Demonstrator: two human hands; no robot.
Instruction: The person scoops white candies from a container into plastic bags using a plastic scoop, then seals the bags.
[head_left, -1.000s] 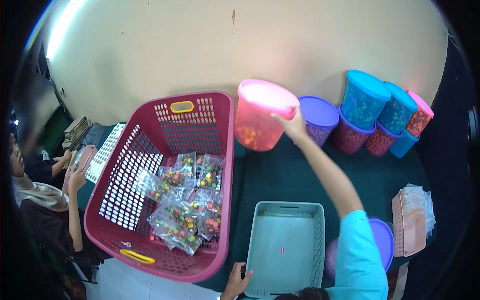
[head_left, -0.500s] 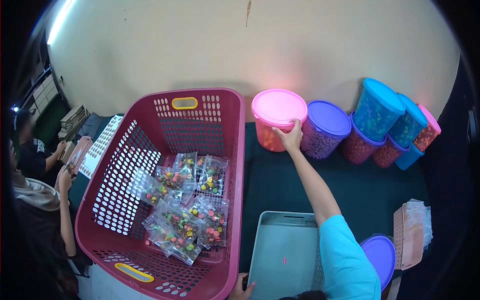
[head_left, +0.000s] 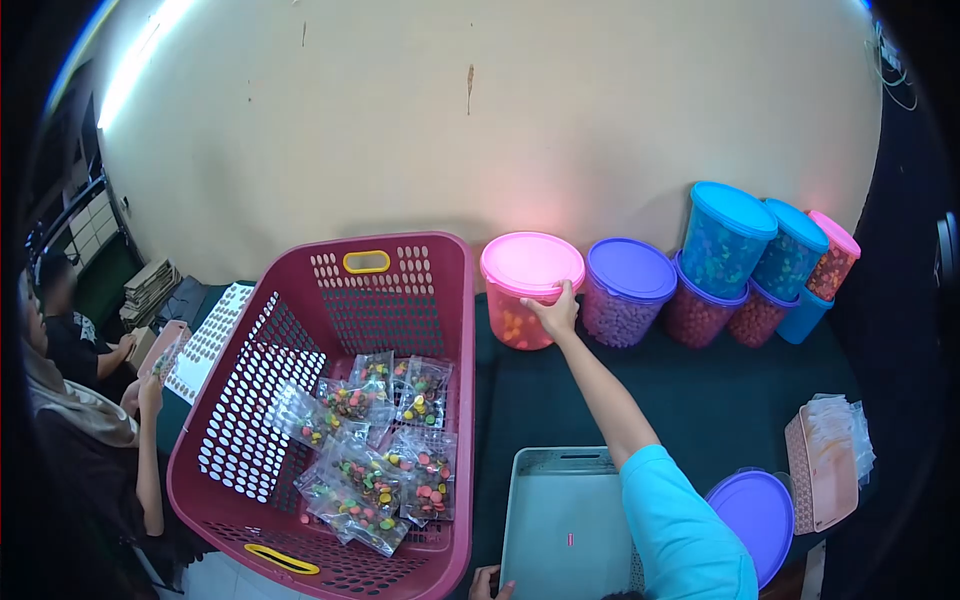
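My right hand [head_left: 555, 311] is at the front right edge of a round tub [head_left: 518, 327] with a pink lid [head_left: 533, 262], its thumb and fingers gripping the rim. Orange and yellow pieces show through the tub's side. The lid sits on top. At the bottom edge of the view, my left hand [head_left: 490, 583] is partly cut off, its fingers curled at the left rim of a grey-green tray [head_left: 560, 520]. A small pink mark lies in the tray. Just right of the pink-lidded tub stands a purple-lidded tub [head_left: 628, 292] of small pieces.
A large maroon basket [head_left: 459, 330] on the left holds several clear bags [head_left: 372, 470] of coloured discs. Stacked tubs [head_left: 730, 240] stand back right. A purple lid [head_left: 755, 525] and a pink basket [head_left: 830, 480] of clear bags lie front right. Two people work at far left.
The view has tilted up, so things sit lower in the picture. My right hand stays at the pink-lidded tub's rim, and my left hand stays by the tray.
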